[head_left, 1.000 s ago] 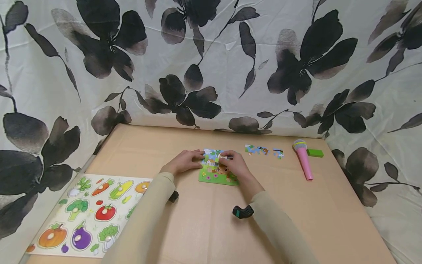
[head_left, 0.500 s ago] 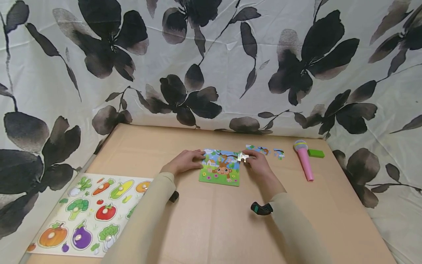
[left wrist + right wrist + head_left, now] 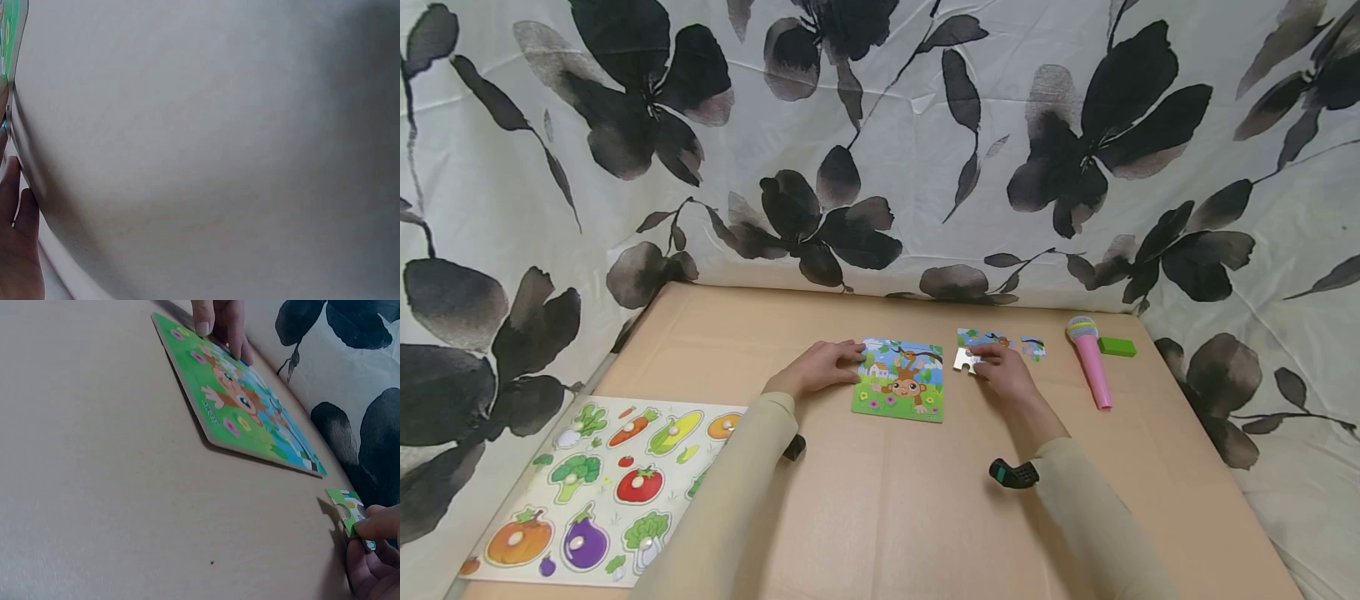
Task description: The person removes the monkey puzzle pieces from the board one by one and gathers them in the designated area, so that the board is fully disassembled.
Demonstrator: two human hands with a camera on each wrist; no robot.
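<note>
A monkey picture puzzle (image 3: 880, 402) lies flat on the table, its board green at the near side and blue at the far side. My left hand (image 3: 822, 367) rests at its left edge, the thumb and fingers touching the board. To the right of the board, my right hand (image 3: 1009, 377) pinches a small puzzle piece (image 3: 345, 509) between thumb and fingers. In the right wrist view the piece shows green and white, tilted above the table. Loose pieces (image 3: 973, 337) with blue patches lie just behind that hand, partly hidden by it, and another loose piece (image 3: 1034, 347) lies to their right.
A pink toy microphone (image 3: 1092, 367) and a green block (image 3: 1117, 347) lie at the right rear. A vegetable knob puzzle (image 3: 580, 575) covers the left front, partly under my left sleeve. Floral cloth (image 3: 925, 167) hangs behind the table.
My right hand has moved right from over the monkey puzzle toward the loose pieces, carrying the puzzle piece and uncovering the picture. My left hand has stayed at the board's left edge.
</note>
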